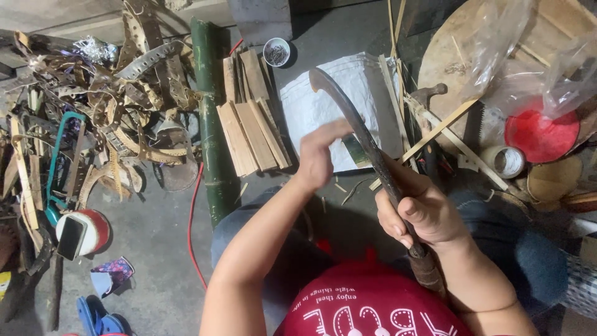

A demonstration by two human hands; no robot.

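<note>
Concrete floor | right hand clamped on long dark curved blade | left hand open, fingers touching blade

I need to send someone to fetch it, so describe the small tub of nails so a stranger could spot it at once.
Start at the thick green bamboo pole lying on the grey floor. Just right of it is a stack of flat split bamboo slats, and right of the stack's far end sits the small tub of nails, beside the white sack. It is the only little round white-rimmed container there, filled with thin metal nails.
</note>
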